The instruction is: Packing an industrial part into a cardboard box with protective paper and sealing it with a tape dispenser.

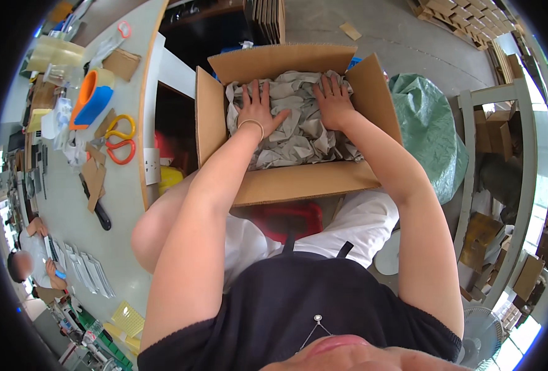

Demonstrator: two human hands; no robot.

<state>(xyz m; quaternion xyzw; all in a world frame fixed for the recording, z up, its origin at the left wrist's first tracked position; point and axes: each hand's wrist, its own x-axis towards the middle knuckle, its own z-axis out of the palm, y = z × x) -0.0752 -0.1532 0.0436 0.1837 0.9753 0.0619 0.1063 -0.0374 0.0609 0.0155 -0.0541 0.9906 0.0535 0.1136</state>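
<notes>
Head view, looking down past the person's chest to an open cardboard box (298, 183) held in front of the knees, its four flaps raised. The box is filled with crumpled grey packing paper (298, 133), which lies at about 12 o'clock from the picture's centre.

Left hand (258, 111): palm down on the paper in the box's left half, fingers (254, 91) spread wide and pointing to 12 o'clock, closed on nothing. A thin bangle (251, 123) circles the wrist.

Right hand (334, 102): palm down on the paper in the box's right half, fingers (331, 83) spread wide, likewise flat and gripping nothing. The two hands lie apart, with creased paper between them.

At 9 to 10 o'clock a pale work surface (69, 204) carries a pair of scissors with orange and yellow handles (120, 139), an orange-and-blue tape dispenser (94, 96), brown cardboard scraps (94, 176), and a black-handled tool (100, 213). At 8 o'clock another person (35, 260) sits at the same surface beside rows of small white packets (88, 272). At 3 o'clock a green woven sack (431, 133) stands just beside the box's right wall. Beneath the box, a red stool (286, 217) shows between the knees.
</notes>
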